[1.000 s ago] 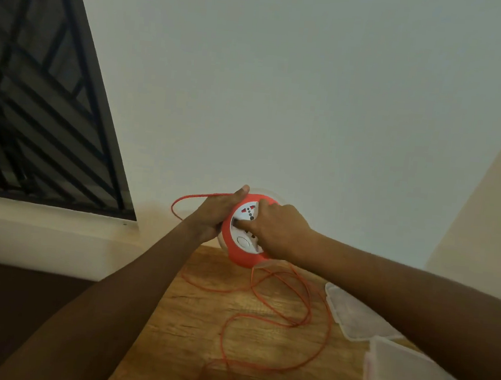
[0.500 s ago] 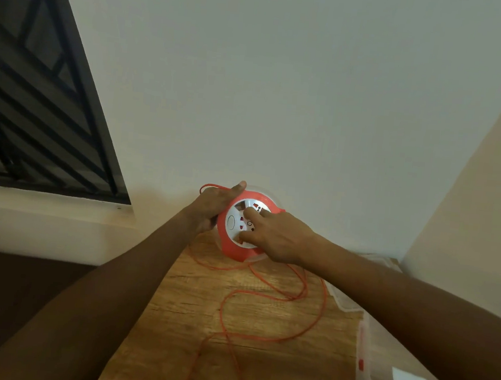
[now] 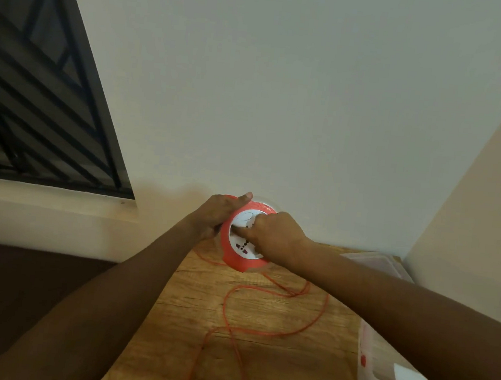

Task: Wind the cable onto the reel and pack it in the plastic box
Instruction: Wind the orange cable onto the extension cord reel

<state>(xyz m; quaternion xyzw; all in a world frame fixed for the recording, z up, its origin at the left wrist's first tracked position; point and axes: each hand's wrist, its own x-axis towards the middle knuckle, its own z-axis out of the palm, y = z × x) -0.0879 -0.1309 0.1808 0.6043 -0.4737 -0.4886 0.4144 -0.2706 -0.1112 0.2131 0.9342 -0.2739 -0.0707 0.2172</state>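
Note:
A round orange reel with a white socket face is held up above the far end of the wooden table. My left hand grips its left rim, thumb over the top. My right hand lies on the white face with fingers curled on it. Loose orange cable trails from the reel in loops across the table toward me. The clear plastic box stands at the table's right edge, partly hidden by my right arm.
A clear plastic lid lies at the far right of the table by the wall corner. A white wall rises behind, and a dark barred window is at the left. The table's left edge drops to a dark floor.
The reel's white face has turned under my right hand; the sockets went from the top to the bottom. The cable loop beside my left hand is gone, and the loops on the table have shifted.

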